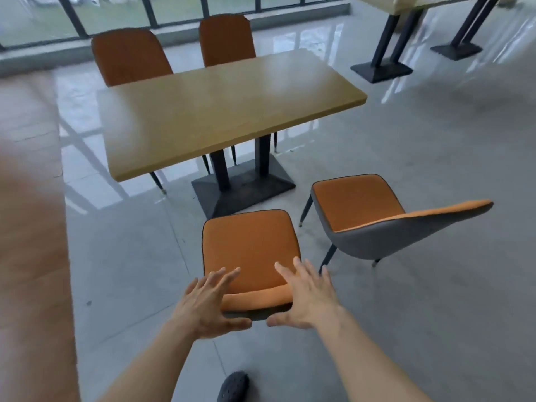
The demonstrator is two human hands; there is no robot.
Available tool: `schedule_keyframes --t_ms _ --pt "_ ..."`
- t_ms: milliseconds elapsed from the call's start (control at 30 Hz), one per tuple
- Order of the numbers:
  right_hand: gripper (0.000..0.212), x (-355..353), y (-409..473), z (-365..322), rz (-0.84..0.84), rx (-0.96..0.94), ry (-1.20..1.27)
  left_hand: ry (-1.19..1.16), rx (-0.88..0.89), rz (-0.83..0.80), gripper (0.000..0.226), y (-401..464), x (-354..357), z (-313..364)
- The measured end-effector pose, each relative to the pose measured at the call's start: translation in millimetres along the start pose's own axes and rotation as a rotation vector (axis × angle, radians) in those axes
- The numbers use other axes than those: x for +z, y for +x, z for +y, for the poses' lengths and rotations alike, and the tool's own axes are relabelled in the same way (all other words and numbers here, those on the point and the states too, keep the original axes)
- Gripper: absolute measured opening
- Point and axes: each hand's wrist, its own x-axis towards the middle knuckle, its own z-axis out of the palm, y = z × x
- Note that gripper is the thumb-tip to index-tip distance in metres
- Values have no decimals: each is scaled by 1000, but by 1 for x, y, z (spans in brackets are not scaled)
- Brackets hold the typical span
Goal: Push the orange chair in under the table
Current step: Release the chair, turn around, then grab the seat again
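orange chair [251,248] with black piping; tan table [226,111]; grey floor [420,169].

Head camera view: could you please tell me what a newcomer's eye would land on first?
Two open hands, left hand and right hand, reach at the backrest of the nearest orange padded chair. Beyond it stands the rectangular wooden table; another orange chair sits angled to the right.

Chair [249,245] before table [220,111], seat clear of its edge; second chair [377,219] just right; two chairs [130,56] behind table; hands [206,306] at backrest.
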Motion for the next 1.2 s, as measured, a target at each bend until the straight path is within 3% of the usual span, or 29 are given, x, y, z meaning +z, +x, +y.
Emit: schedule_keyframes --t_ms 267,433,533,733,1200 --pt "121 29 13 32 -17 -89 -74 11 -52 75 117 4 33 16" --pt "86 43 35 33 106 -153 -71 59 -16 205 75 15 43 5" --pt "73 43 41 37 124 -207 -122 50 -45 284 64 14 51 5" --pt "71 33 57 40 198 -247 -137 0 -82 458 48 14 54 22" --pt "56 -17 167 0 309 -339 -206 120 -132 480 30 77 12 -38"
